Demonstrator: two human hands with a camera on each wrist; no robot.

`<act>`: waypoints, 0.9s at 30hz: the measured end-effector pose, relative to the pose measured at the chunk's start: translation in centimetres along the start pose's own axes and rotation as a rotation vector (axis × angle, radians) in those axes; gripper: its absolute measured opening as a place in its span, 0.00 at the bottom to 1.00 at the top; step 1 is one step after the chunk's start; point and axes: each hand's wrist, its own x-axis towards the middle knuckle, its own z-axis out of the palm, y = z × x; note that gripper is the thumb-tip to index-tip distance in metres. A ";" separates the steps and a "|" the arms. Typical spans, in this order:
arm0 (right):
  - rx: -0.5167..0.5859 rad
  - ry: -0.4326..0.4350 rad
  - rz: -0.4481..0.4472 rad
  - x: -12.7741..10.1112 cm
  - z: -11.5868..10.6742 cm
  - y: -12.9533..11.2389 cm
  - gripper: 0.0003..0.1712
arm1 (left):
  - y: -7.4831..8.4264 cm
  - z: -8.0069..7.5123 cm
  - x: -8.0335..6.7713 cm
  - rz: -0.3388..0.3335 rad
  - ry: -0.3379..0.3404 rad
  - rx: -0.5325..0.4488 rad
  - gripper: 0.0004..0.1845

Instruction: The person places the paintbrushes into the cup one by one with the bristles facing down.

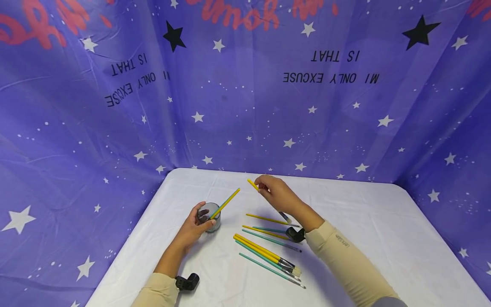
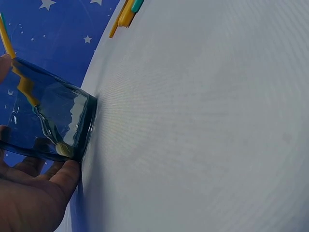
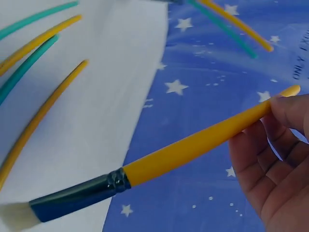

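Observation:
My left hand (image 1: pixel 194 229) grips a clear glass (image 1: pixel 209 226) from its left side, thumb across the near rim. Inside the glass lean a yellow paintbrush (image 1: pixel 229 201) and a teal one, their handles sticking out to the upper right. In the left wrist view, pale bristles (image 2: pixel 63 149) rest near the bottom of the glass (image 2: pixel 48 111). My right hand (image 1: pixel 278 192) pinches a yellow flat paintbrush (image 3: pixel 178 154) near its handle end. Its dark ferrule and cream bristles hang down, apart from the table. Part of this brush is hidden behind the hand in the head view.
Several yellow and teal paintbrushes (image 1: pixel 261 248) lie on the white-covered table (image 1: pixel 215 273), handles pointing left, bristles right. The right forearm covers some of their ends. A purple star-patterned curtain (image 1: pixel 245 106) rises behind the table and along its sides.

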 end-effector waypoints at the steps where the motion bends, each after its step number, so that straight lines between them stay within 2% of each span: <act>1: 0.013 0.018 0.008 0.0 0.0 -0.2 0.09 | 0.0 0.0 0.0 0.001 -0.002 0.004 0.45; 9: 0.231 0.199 0.110 0.3 1.0 -1.3 0.08 | -0.2 -0.1 0.0 0.011 -0.013 -0.015 0.45; 14: 0.434 0.301 0.166 0.3 1.6 -2.3 0.08 | -0.2 -0.1 0.0 0.000 -0.012 -0.016 0.45; 23: 0.839 0.551 0.205 0.4 2.8 -4.1 0.09 | 0.0 0.1 0.0 0.000 -0.005 -0.019 0.45; 27: 0.943 0.606 0.222 0.3 3.6 -4.7 0.09 | 0.0 0.1 0.0 -0.002 -0.003 -0.014 0.45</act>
